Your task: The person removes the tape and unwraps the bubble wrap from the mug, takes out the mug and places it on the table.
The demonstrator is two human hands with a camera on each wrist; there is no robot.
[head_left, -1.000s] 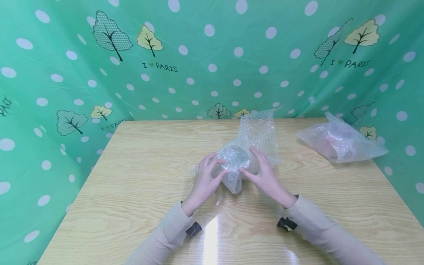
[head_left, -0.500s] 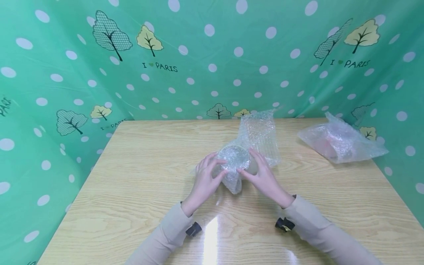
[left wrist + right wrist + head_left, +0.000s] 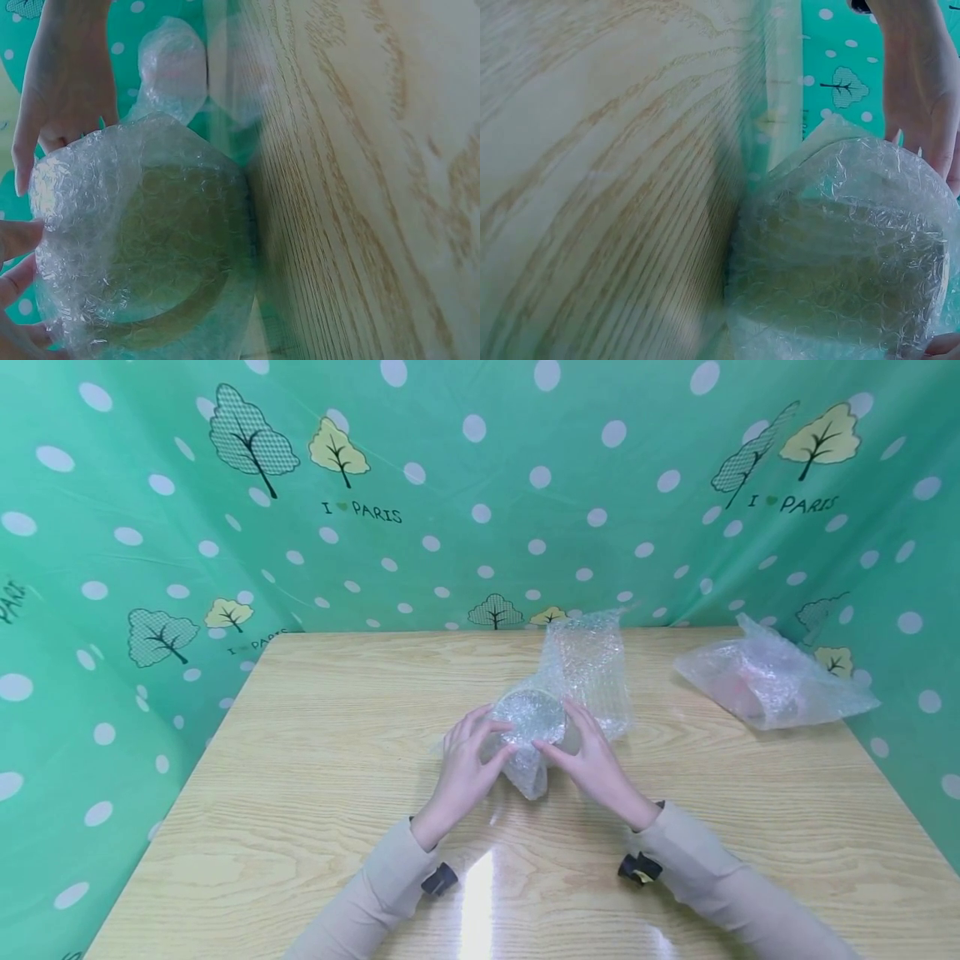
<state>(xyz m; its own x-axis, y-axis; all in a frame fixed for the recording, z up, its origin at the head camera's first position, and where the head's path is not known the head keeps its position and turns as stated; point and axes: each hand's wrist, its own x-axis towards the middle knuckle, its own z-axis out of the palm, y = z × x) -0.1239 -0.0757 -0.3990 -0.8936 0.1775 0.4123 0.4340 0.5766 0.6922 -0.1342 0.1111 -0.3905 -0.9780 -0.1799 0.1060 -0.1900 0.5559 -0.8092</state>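
Bubble wrap, clear and crinkled, covered the round glass cup (image 3: 534, 718) standing mid-table, its loose sheet (image 3: 585, 664) trailing behind. My left hand (image 3: 465, 768) cupped the cup's left side, fingers curled against the wrap; my right hand (image 3: 592, 760) did the same on the right, thumb pressing the front. Nothing showed inside the cup. A second clear bubble-wrap bundle (image 3: 765, 681), something pinkish inside, lay well apart on the light wooden table (image 3: 300, 777).
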